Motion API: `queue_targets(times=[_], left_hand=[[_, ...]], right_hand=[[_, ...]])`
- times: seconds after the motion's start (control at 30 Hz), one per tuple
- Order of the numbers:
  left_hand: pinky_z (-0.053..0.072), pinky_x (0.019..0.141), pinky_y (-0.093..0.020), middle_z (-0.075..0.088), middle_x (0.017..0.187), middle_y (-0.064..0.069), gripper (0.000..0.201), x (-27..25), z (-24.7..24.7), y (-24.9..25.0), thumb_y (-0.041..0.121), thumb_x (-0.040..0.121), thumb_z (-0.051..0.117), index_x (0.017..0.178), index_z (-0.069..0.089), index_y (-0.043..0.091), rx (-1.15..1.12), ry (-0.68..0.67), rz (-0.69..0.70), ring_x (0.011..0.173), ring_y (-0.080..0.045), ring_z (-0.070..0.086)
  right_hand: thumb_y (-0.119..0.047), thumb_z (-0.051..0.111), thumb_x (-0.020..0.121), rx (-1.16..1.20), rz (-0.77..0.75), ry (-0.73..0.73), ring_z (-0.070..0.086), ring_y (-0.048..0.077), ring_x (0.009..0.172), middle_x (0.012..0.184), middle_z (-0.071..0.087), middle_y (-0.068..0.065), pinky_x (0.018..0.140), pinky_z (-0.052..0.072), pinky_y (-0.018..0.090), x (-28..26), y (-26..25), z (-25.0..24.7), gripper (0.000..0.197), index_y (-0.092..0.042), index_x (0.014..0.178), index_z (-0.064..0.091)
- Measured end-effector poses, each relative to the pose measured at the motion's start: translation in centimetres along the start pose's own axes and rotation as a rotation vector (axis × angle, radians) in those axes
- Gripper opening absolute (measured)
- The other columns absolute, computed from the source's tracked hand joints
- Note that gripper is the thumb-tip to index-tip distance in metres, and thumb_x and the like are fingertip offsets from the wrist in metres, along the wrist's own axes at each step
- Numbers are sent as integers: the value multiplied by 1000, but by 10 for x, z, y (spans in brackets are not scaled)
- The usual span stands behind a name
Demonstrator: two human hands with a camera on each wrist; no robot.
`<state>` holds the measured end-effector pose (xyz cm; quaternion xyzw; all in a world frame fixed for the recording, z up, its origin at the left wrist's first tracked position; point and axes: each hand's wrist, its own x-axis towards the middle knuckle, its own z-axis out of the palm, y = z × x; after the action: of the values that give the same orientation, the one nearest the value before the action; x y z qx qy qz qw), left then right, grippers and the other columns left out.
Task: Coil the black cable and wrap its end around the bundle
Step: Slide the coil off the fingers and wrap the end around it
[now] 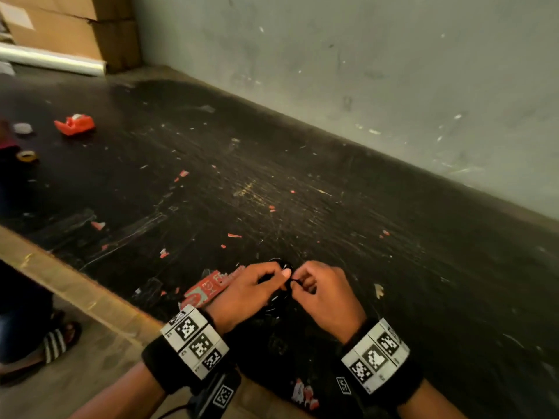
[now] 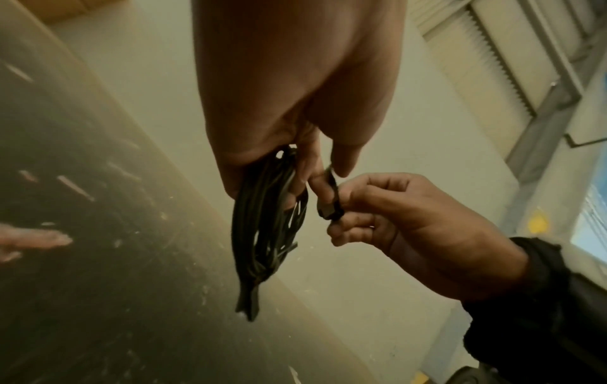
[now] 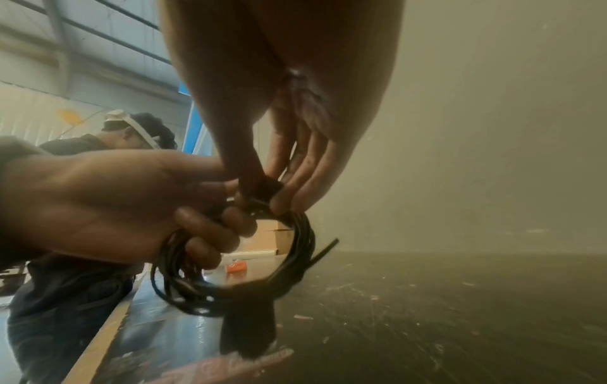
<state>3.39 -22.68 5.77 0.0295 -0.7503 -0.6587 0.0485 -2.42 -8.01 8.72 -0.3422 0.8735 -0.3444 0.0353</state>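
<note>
Against grey wall (image 1: 393,55), perhaps scratched black tabletop (image 1: 302,182)

The head view looks down at the table (image 1: 332,182); both wrist views, close, share the cable coil (image 3: 295,259).

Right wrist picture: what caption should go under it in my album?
Left hand holds the coiled black cable while the right hand pinches its end.

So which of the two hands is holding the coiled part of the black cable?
The left hand: its fingers curl through the black cable coil, while the right hand only pinches the cable's short loose end.
</note>
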Motion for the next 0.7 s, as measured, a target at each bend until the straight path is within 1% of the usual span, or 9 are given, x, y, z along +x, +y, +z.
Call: queue_targets(times=[0.07, 0.1, 0.17, 0.27, 0.33, 0.43, 0.53, 0.63, 0.7], left_hand=[[38, 57, -21, 51, 66, -2, 31, 2, -2, 0, 21, 95, 48, 76, 57, -2, 61, -27, 70, 63, -8, 46], [39, 59, -21, 51, 68, -4, 30, 3, -3, 0, 20, 95, 47, 80, 58, -3, 92, -41, 97, 64, -8, 47], [38, 59, -17, 52, 67, 3, 28, 2, -2, 2, 21, 96, 46, 79, 58, 1, 135, -71, 123, 62, -3, 47], [35, 53, -16, 48, 53, 12, 30, 1, 5, 4, 20, 96, 46, 67, 53, 13, 122, -61, 88, 52, 1, 42], [34, 50, -21, 43, 46, 10, 32, 2, 6, 6, 20, 96, 45, 64, 51, 17, 7, -20, 18, 47, -3, 39], [34, 49, -24, 38, 52, 5, 31, 2, -2, 13, 21, 96, 44, 67, 52, 13, -162, -26, -77, 46, -6, 35], [35, 50, -25, 38, 59, 2, 30, 0, -10, 24, 23, 96, 43, 69, 52, 11, -309, -91, -100, 45, -6, 33], [33, 51, -26, 40, 61, 3, 26, 0, -12, 34, 24, 95, 43, 74, 53, 12, -372, -96, -115, 45, -6, 32], [31, 51, -26, 42, 61, 4, 20, 0, -16, 37, 26, 96, 43, 87, 54, 13, -396, -88, -121, 46, -5, 33]], right_hand=[[-19, 65, 78, -39, 17, -3, 64, 12, 65, 77, 69, -1, 64, 56, 39, -4, -2, -2, 1, -18, 77, 65], [-20, 65, 79, -69, 23, -1, 63, 13, 66, 77, 69, 0, 63, 55, 38, -5, -5, -4, 3, -17, 77, 65], [-18, 65, 80, -79, 76, 85, 64, 16, 64, 73, 69, 2, 59, 53, 35, -4, -5, -6, 7, -15, 74, 63], [-5, 65, 82, 201, 244, 218, 66, 17, 56, 68, 66, 8, 52, 53, 29, 6, -3, -12, 16, -13, 70, 58], [1, 63, 84, 465, 288, 178, 67, 14, 55, 74, 65, 10, 51, 55, 21, 8, -7, -19, 13, -11, 79, 59], [3, 65, 83, 686, 268, 27, 68, 15, 65, 84, 65, 11, 62, 57, 19, 4, -12, -29, 21, -12, 97, 62], [8, 69, 77, 661, 166, -111, 66, 8, 78, 87, 67, 2, 73, 54, 17, 0, -14, -32, 31, -18, 93, 66], [8, 69, 77, 552, 96, -70, 66, 3, 77, 82, 67, -3, 72, 53, 15, 1, -20, -33, 19, -8, 87, 65], [6, 70, 77, 556, 91, -11, 66, 5, 74, 80, 68, -1, 70, 55, 17, 2, -25, -38, 14, -3, 86, 64]])
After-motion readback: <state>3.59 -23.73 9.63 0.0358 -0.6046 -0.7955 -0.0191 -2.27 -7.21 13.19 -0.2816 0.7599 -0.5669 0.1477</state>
